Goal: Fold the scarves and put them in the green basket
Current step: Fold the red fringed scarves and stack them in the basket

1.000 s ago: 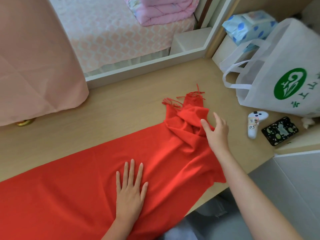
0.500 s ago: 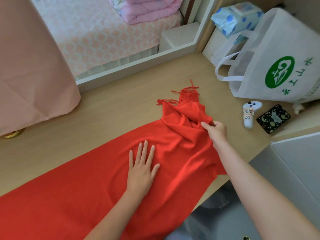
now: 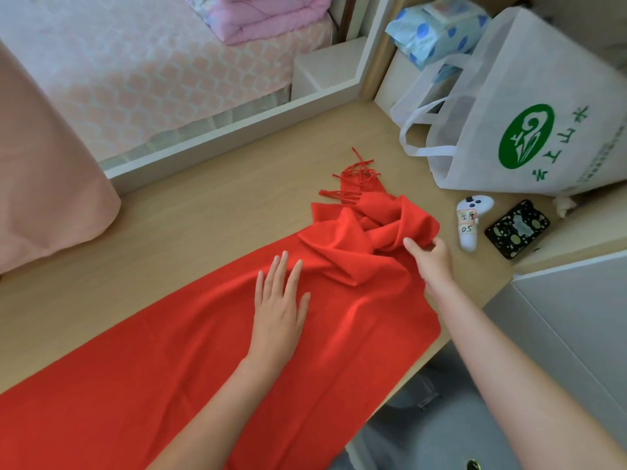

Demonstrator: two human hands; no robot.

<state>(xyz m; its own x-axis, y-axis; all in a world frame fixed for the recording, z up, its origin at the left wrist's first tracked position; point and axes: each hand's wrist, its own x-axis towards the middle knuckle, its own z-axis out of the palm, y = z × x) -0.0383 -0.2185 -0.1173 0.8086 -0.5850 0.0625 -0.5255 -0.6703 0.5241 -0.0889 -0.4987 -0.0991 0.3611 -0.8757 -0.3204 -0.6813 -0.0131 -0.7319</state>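
Head view showed the right hand (image 3: 431,262), open a second earlier, its grip now pinching the bunched right end of the red scarf (image 3: 203,351) on the counter (image 3: 203,225), the flat left hand (image 3: 278,317) having slid rightward, suggesting straightening before folding.

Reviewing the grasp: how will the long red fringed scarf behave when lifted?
Likely floppy: the red fringed scarf bunches into soft folds where the right hand pinches it. Probably light; may slide on the smooth wooden desk unless the flat left hand pins it.
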